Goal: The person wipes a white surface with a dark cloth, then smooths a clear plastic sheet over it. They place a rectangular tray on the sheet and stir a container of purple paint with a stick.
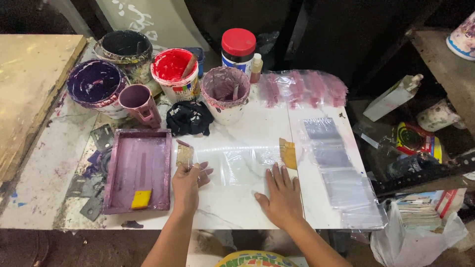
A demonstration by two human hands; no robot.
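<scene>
Hands working a clear plastic sheet (242,165) on the white surface (237,207).
Left hand (188,183) is pinching a small scraper card (184,155) beside the purple tray (138,170); right hand (282,195), fingers spread flat, is pressing the sheet, seemingly steadying it.

You're in a printing/paint workshop: stained worktable (44,168), open ink tubs in purple (95,84) and red (174,66), ink-smeared purple tray (138,168), stacked clear plastic sheets (341,173).

Paint pots (174,74), black rag (188,117), purple tray (138,168) w/ yellow sponge (141,199).
</scene>
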